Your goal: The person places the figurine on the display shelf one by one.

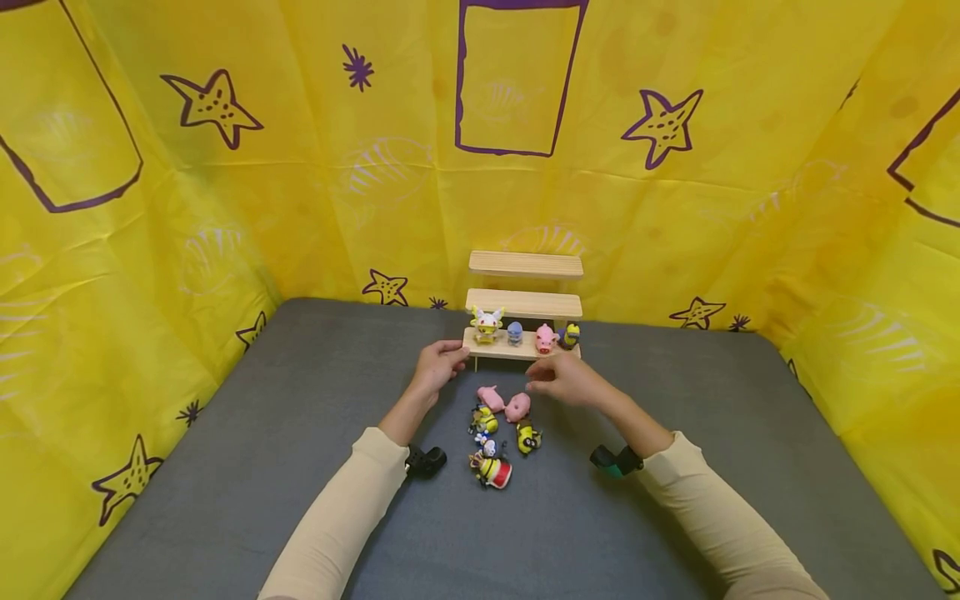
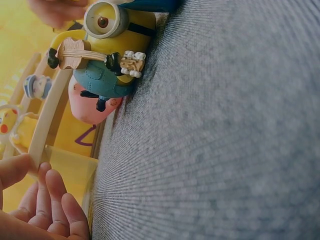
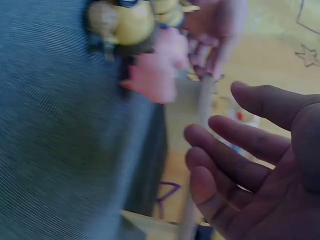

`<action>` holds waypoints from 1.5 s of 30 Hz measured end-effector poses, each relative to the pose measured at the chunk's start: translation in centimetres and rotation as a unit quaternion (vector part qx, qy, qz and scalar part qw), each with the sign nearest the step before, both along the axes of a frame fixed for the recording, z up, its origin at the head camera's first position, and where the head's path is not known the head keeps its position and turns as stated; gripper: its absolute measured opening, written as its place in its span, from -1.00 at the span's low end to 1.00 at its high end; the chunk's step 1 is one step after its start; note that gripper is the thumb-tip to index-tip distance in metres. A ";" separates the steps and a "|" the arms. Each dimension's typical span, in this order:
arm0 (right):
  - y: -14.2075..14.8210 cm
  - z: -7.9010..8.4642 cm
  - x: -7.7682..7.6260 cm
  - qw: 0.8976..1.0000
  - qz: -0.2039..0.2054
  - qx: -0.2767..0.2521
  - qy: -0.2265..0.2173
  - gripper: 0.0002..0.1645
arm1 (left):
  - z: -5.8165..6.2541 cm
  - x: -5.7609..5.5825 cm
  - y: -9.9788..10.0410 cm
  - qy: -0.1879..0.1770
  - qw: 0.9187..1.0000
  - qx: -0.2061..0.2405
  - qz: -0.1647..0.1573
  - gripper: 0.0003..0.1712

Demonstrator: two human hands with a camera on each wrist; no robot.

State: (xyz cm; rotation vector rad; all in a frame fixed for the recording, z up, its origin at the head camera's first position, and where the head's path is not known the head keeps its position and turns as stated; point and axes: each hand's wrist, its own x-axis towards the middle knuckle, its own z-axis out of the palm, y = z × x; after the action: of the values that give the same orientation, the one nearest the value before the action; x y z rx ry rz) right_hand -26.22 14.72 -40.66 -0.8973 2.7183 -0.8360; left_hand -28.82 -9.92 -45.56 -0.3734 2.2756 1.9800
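In the head view a three-tier wooden stand (image 1: 522,303) holds a row of small figures on its lowest board: a yellow one with a white top (image 1: 487,327), a little blue figure (image 1: 514,333), a pink pig (image 1: 545,338) and a yellow-and-blue figure (image 1: 570,335). My left hand (image 1: 438,367) pinches the left end of that board between thumb and fingertips. Just in front of the board's right part is my right hand (image 1: 566,379), fingers loosely bent around nothing. Below it lie two pink pigs (image 1: 517,407). The left wrist view shows a one-eyed minion with a ukulele (image 2: 107,80).
More figures lie on the grey cloth nearer me: a yellow minion (image 1: 528,437), a white-and-blue figure (image 1: 486,445) and a crowned minion with a red robe (image 1: 495,472). A yellow patterned curtain (image 1: 420,100) hangs behind the stand and along both sides.
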 end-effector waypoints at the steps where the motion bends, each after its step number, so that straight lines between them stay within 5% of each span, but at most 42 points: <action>1: 0.0 -0.4 -0.1 1.000 0.008 0.008 -0.008 -0.68 | 0.0 0.0 0.0 0.000 1.000 0.000 -0.001 -0.60; 7: 0.1 -2.3 -0.6 0.996 0.025 0.016 -0.080 -0.72 | -0.2 -0.1 0.0 0.000 1.000 0.000 -0.003 -0.60; 17: -0.4 -2.8 -0.8 0.977 -0.042 -0.045 -0.207 -0.67 | 0.1 -0.1 0.0 0.000 1.000 0.001 0.001 -0.59; 34: -1.2 -3.5 -0.6 0.969 -0.079 -0.073 -0.221 -0.72 | 0.1 0.0 -0.1 -0.004 1.000 -0.001 0.002 -0.59; 40: -1.4 -3.6 -0.4 0.975 -0.068 -0.088 -0.191 -0.74 | 0.0 0.0 -0.1 -0.004 1.000 0.003 0.002 -0.58; 45: -1.6 -3.8 -0.3 0.984 -0.067 -0.114 -0.123 -0.79 | 0.0 0.0 -0.1 -0.005 1.000 0.002 0.003 -0.59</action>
State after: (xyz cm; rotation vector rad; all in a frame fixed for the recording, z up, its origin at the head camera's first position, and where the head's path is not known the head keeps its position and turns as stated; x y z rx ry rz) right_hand -26.54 13.11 -44.42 -0.6028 2.5235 -1.2168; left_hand -28.84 -10.02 -45.59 -0.3887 2.2666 1.9816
